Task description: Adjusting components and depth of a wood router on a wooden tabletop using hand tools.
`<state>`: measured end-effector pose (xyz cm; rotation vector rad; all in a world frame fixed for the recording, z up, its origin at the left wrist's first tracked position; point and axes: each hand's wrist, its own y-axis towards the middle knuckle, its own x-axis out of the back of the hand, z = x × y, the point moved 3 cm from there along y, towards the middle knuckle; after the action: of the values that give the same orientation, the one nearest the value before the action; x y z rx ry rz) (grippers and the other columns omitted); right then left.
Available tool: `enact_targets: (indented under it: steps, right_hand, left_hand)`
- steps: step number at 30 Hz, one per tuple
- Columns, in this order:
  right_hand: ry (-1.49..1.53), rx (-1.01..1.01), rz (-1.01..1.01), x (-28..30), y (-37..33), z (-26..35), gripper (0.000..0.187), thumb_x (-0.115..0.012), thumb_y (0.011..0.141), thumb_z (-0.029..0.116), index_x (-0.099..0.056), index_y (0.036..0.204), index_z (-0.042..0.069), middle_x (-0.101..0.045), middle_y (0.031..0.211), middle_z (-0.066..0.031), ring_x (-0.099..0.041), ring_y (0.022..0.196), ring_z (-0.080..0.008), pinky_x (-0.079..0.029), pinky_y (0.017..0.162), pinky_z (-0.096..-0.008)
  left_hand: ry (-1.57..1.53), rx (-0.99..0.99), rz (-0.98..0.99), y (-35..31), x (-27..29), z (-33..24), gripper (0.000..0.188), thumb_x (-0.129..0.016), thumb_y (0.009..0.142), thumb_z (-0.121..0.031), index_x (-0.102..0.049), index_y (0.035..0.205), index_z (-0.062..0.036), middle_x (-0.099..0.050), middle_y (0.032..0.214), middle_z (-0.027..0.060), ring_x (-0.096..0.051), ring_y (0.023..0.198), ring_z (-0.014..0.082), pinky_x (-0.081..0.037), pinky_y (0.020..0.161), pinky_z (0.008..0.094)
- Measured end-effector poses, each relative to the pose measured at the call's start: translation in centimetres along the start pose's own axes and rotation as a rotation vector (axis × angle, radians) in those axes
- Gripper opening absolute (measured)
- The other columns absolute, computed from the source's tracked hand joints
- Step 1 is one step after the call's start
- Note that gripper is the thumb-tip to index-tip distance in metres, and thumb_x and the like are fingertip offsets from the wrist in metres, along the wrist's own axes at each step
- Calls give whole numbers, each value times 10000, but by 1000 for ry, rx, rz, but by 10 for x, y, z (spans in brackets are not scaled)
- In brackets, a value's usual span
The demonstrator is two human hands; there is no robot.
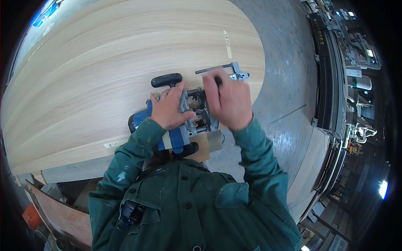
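A blue and black plunge router (178, 136) lies on its side on the large pale wood panel (125, 46), near the edge closest to me. My left hand (169, 106) grips its body, fingers over the casing and thumb reaching toward the spindle side. One black router handle (166, 80) points away from me. Over the router's base end, my right hand (229, 100) is closed in a fist and slightly blurred. Something small and dark shows among its fingers; its kind is unclear. Just beyond that hand, a metal guide with a rod (235, 71) rests on the panel.
Strips of marked tape (227, 44) stick to the panel. Its rounded right edge borders the grey concrete floor (284, 62). A long dark machine (324, 75) stands farther right. At lower left are a curved reddish board (63, 215) and an orange object (32, 216).
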<state>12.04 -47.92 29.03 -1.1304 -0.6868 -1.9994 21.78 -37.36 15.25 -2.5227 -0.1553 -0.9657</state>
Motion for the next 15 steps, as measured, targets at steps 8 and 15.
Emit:
enact_targets:
  steps: [8, 15]
  right_hand:
    - [134, 239, -262, -22, -108, -28, 159, -661, 817, -18, -590, 949, 34, -621, 729, -95, -580, 574, -274, -459, 530, -361]
    - [174, 187, -352, -40, -133, -38, 101, -616, 869, -17, -600, 964, 15, -603, 726, -125, -583, 585, -296, -465, 545, -365]
  left_hand:
    - [34, 7, 40, 5, -2, -4, 1061, -757, 721, -540, -195, 1545, -177, -385, 1515, 124, -353, 1387, 360, -124, 1095, 725]
    - [48, 13, 16, 6, -6, -1, 1046, -787, 720, -512, -219, 1543, -203, -454, 1466, 74, -360, 1386, 349, -130, 1090, 723]
